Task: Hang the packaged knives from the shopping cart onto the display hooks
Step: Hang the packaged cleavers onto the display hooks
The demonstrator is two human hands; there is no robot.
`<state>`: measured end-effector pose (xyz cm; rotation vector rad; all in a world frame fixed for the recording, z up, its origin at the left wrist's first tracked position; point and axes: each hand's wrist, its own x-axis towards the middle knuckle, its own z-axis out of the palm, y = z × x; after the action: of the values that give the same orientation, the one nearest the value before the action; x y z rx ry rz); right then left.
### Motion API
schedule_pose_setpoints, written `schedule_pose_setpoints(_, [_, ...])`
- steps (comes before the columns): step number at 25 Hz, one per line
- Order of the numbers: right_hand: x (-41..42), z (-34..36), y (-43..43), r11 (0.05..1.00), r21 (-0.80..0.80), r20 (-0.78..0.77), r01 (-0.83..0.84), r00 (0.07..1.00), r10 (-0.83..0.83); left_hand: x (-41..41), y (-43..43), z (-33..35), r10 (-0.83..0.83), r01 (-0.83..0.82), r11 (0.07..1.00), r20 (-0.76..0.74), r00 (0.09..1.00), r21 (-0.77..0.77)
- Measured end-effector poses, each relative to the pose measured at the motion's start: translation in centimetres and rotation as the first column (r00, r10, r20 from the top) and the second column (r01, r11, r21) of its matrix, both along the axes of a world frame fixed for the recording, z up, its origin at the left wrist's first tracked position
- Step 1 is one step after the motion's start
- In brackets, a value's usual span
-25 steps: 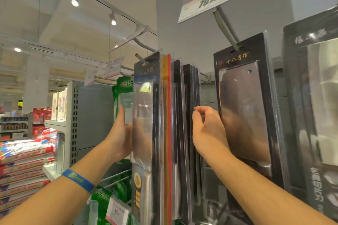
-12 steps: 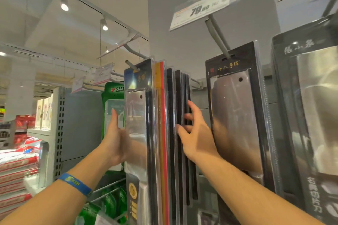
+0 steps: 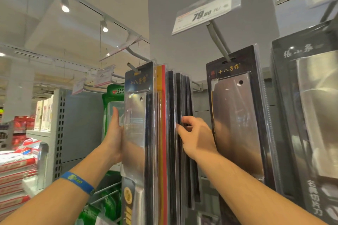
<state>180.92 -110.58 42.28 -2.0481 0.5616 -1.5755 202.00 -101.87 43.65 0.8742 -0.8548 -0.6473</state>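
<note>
Clear plastic over black card: the blister pack (image 3: 139, 133) with a steel cleaver inside is hanging at the very front of the grey metal display hook (image 3: 133, 66), its slot sitting near the hook's tip. The shopping cart is not showing. The left hand (image 3: 114, 139), blue wristband (image 3: 77, 181) on that arm, is lying flat with straight fingers against the pack's left face, steadying it and gripping nothing. The right hand (image 3: 198, 139) is working the thin black rear packs (image 3: 180, 100) hanging behind on the same hook; thumb and curled fingers are nipping their edges. The hands are sitting apart, the stack between them.

Risk, as I am judging it: the hook is looking crowded, so a forward tug on the rear packs could be nudging the blister pack off the tip, and a flat palm would not be catching it. A hard pinch might also be creasing a card edge.

Against half a second back: the right hand's fingers, then spread straight along the pack edges, are now curling in and pinching. The left hand is keeping the same flat press.
</note>
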Motion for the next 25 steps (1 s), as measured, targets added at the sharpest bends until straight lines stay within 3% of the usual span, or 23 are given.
schedule_pose_setpoints(4, [-0.3, 0.2, -0.2, 0.994, -0.009, -0.001, -0.105, 0.994, 0.105, 0.0, 0.0, -0.3, -0.077, 0.076, 0.996, -0.020, 0.997, -0.047])
schedule_pose_setpoints(8, [-0.5, -0.4, 0.1, 0.997, -0.030, -0.014, -0.077, 0.997, 0.077, 0.4, 0.8, -0.7, -0.124, 0.124, 0.990, -0.007, 0.992, -0.072])
schedule_pose_setpoints(10, [-0.5, -0.8, 0.0, 0.993, -0.019, 0.001, -0.119, 0.993, 0.119, 0.4, 1.0, -0.7, -0.088, 0.088, 0.994, 0.008, 0.996, -0.062])
schedule_pose_setpoints(12, [-0.5, -0.8, 0.2, 0.983, 0.069, 0.116, -0.172, 0.980, 0.164, 0.0, 0.7, -0.3, -0.017, 0.018, 0.999, 0.021, 1.000, -0.042])
schedule_pose_setpoints(15, [-0.1, -0.4, -0.5, 0.976, 0.163, 0.253, -0.146, 0.962, 0.102, -0.7, 0.1, 0.3, 0.109, -0.108, 0.993, 0.025, 0.994, -0.054])
schedule_pose_setpoints(18, [0.3, 0.2, -1.5, 0.966, 0.208, 0.195, -0.153, 0.974, 0.113, -0.9, -0.3, 0.9, 0.181, -0.182, 0.983, -0.014, 0.983, -0.018])
schedule_pose_setpoints(21, [0.4, 0.1, -1.9, 0.934, 0.255, 0.213, -0.249, 0.957, 0.197, -0.9, -0.6, 1.1, 0.104, -0.101, 0.994, -0.078, 0.991, 0.043])
schedule_pose_setpoints(25, [0.6, -0.3, -1.2, 0.934, 0.200, 0.194, -0.296, 0.946, 0.259, -1.0, -1.0, 1.0, 0.059, -0.057, 0.998, -0.112, 0.992, 0.025])
